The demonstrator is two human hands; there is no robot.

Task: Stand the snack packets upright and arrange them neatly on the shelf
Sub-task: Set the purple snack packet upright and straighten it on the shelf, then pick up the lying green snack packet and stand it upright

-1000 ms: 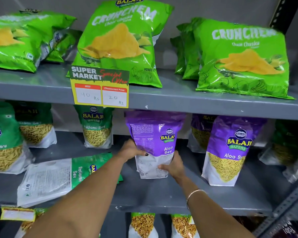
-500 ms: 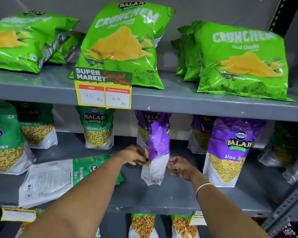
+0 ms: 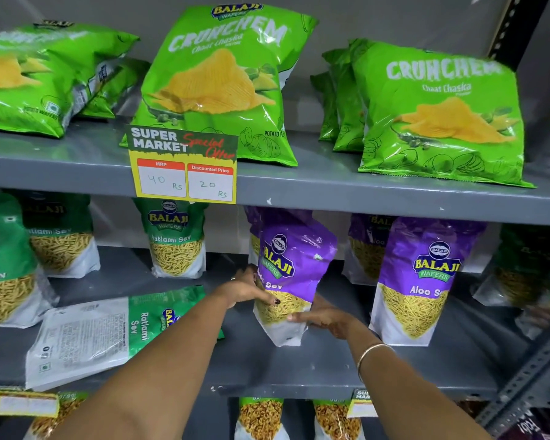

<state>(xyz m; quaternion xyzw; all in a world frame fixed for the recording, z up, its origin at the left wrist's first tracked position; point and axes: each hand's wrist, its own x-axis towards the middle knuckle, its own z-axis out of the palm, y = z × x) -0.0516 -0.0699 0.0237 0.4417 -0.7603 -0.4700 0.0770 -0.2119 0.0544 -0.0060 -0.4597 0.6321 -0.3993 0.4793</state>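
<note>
A purple Aloo Sev packet [image 3: 294, 265] stands on the grey middle shelf [image 3: 331, 373], front label facing me, leaning slightly left. My left hand [image 3: 243, 289] grips its left edge, thumb across the front. My right hand [image 3: 323, 317] presses against its lower right side. Another purple Aloo Sev packet [image 3: 423, 281] stands upright to the right. A green Ratlami Sev packet [image 3: 108, 331] lies flat on the same shelf at the left, back side up. A further purple packet stands behind the held one, mostly hidden.
Upright Ratlami Sev packets [image 3: 177, 239] stand at the back left. Green Crunchem chip bags [image 3: 223, 81] lean on the upper shelf, above a yellow price tag [image 3: 185, 169]. More packets sit on the shelf below. A perforated upright [image 3: 521, 385] bounds the right.
The purple packet was turned from back side forward, through edge-on, to front label facing me. My right hand came back onto its lower right side.
</note>
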